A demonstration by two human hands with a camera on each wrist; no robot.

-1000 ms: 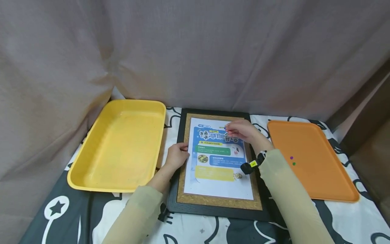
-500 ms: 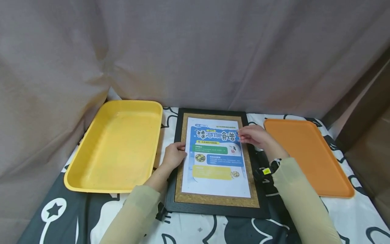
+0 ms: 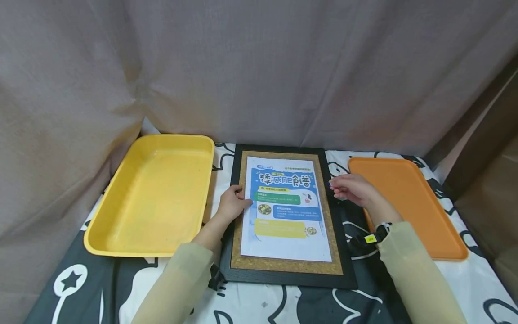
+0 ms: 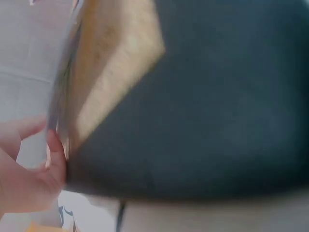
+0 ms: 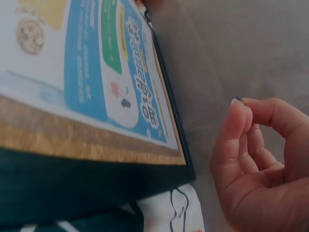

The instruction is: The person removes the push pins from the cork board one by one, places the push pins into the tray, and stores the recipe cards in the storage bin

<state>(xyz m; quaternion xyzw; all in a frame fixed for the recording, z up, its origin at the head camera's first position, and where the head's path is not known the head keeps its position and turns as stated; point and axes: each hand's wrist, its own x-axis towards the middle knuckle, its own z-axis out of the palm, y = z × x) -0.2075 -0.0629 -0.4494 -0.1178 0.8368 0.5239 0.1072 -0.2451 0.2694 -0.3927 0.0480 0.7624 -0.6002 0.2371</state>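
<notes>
Framed in black, a cork board lies before me with a printed poster sheet on it. My left hand rests at the sheet's left edge, its thumb over the paper's margin. The left wrist view shows that hand's fingers at the thin edge of the sheet. Beyond the board's right side my right hand is raised, thumb and index finger pinching a small blue pushpin. Only a bit of its blue shows between the fingertips; its shape is mostly hidden.
A deep yellow tray stands left of the board. To the right lies a flat orange tray, partly covered by my right forearm. A patterned cloth covers the table, and a grey curtain hangs behind.
My right hand has moved from above the poster's upper right to beyond the frame's right side, still pinching the blue pushpin. My left hand's fingers have shifted slightly at the sheet's edge.
</notes>
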